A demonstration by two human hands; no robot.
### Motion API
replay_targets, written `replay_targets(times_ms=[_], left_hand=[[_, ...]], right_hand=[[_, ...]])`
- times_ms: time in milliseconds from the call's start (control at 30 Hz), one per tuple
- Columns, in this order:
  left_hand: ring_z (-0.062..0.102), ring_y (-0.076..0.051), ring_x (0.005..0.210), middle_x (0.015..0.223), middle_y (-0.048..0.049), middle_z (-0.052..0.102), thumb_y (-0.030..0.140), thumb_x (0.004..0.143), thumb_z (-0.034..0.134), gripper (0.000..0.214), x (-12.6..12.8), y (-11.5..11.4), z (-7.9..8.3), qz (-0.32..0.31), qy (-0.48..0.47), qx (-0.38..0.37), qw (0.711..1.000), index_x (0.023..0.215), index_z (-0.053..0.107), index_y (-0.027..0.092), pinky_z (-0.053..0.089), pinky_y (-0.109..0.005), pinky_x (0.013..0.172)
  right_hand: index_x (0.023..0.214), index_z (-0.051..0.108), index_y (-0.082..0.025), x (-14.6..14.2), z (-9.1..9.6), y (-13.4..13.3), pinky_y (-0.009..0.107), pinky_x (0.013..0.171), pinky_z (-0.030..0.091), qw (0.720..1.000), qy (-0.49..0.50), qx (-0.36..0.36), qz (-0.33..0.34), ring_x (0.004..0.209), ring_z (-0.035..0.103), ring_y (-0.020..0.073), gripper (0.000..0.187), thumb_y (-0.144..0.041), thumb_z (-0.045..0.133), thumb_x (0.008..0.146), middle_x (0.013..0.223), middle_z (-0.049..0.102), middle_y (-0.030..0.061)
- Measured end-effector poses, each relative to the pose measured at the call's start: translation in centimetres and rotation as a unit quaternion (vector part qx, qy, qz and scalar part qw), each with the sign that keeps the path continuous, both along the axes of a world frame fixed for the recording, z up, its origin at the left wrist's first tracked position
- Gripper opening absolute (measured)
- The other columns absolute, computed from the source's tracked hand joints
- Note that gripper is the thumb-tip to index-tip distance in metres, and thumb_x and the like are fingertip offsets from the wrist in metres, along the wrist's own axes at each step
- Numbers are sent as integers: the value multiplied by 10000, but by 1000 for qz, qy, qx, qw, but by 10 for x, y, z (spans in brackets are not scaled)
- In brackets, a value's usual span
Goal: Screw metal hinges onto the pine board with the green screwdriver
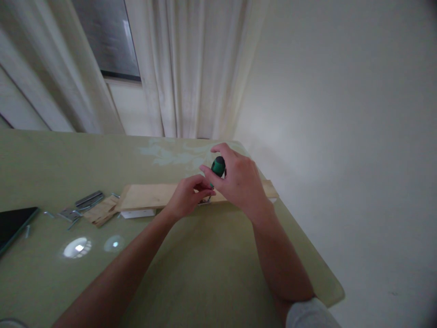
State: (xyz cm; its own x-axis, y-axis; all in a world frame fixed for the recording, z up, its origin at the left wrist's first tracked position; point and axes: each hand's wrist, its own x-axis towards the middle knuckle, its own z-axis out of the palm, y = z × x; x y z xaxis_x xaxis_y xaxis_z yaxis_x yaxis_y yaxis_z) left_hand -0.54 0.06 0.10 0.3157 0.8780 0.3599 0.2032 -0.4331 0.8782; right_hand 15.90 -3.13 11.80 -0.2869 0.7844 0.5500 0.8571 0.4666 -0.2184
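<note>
A long pale wooden board (150, 195) lies across the green table (191, 269). My right hand (239, 182) is wrapped round the green-and-black handle of a screwdriver (218, 166), held upright over the board's middle. My left hand (187, 197) rests on the board just below it, its fingers pinched together near the tool's tip. What the fingers pinch is too small to make out.
Left of the board lie a smaller wood piece (100, 212), metal brackets (89, 199) and loose screws (73, 223). A dark tablet (13, 223) sits at the left edge. The table's right edge (307, 246) drops off near my right arm. Curtains hang behind.
</note>
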Motion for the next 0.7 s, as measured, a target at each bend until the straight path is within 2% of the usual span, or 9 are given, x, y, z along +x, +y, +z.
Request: replay_targets(times_ms=[100,167,233,300,400,500,600,700], left_hand=[[751,-202,774,871,-56,788,387,834,789,263,2,0,-1,-11,-24,-19,999,946,695,168,607,-291,695],[773,-214,872,957,-69,806,347,877,728,235,1,0,1,-57,-24,-17,998,1029,714,169,624,-305,772],[773,-211,923,962,-60,815,295,920,651,183,0,-1,5,-86,1,-5,996,1015,745,170,618,-307,835],[768,-203,877,886,-44,813,275,927,628,169,-1,-2,8,-74,21,1,997,922,760,171,610,-295,815],[753,-197,766,795,-33,799,295,873,704,135,0,-3,9,-20,15,-12,1000,828,738,173,600,-281,726],[749,-202,747,792,-34,787,316,794,794,172,2,-3,7,5,-7,-20,1000,845,718,171,607,-288,706],[756,-205,801,858,-40,798,313,808,771,188,1,-2,7,-28,-14,-7,999,923,734,168,617,-295,747],[758,-201,820,850,-38,808,291,896,667,156,-1,-3,10,-64,17,-2,998,882,763,168,610,-291,774]], right_hand=[[1249,627,-242,0,0,1,332,745,455,1000,-3,-5,2,865,725,259,342,-469,666,996,992,780,68],[1250,629,-239,0,-1,2,329,738,448,1000,-3,-2,0,860,725,258,325,-449,661,1004,987,780,68],[1255,630,-238,0,-1,3,327,728,443,1000,-1,3,-4,863,726,260,328,-446,663,1003,995,780,68],[1254,632,-238,0,-1,2,328,724,440,1000,1,3,-5,855,725,260,342,-459,670,996,991,780,65],[1256,631,-237,-1,0,-1,330,731,445,1000,3,-1,-1,843,722,257,372,-478,685,979,974,778,60],[1251,631,-242,-1,1,-2,326,731,449,1000,2,-4,5,831,718,248,347,-460,669,984,963,777,54],[1255,627,-244,-1,1,-2,328,732,453,1000,2,2,4,838,719,248,314,-433,634,1004,972,778,56],[1263,624,-239,0,0,-1,336,743,461,1000,7,7,1,867,724,259,324,-434,632,1005,996,781,65]])
